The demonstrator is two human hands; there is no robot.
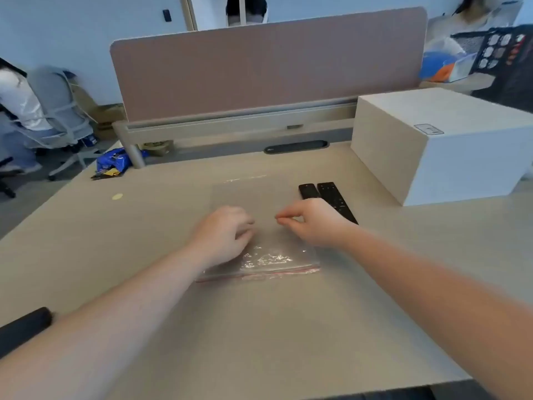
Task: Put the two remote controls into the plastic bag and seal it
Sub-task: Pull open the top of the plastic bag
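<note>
A clear plastic bag [271, 259] with a red zip strip lies flat on the desk, its zip edge nearest me. My left hand [223, 233] rests on the bag's left part with fingers curled into the crinkled film. My right hand [313, 223] is over the bag's right side, thumb and forefinger pinched together on the film. Two black remote controls lie side by side just beyond my right hand: a short one [308, 190], partly covered by my hand, and a longer one [336, 201] to its right. Both are outside the bag.
A large pale box [438, 145] stands on the desk at the right, close to the remotes. A brown divider panel [268, 64] closes the far edge. A blue snack packet [112, 163] lies far left, a black padded object [24, 327] near left. A person sits at far left.
</note>
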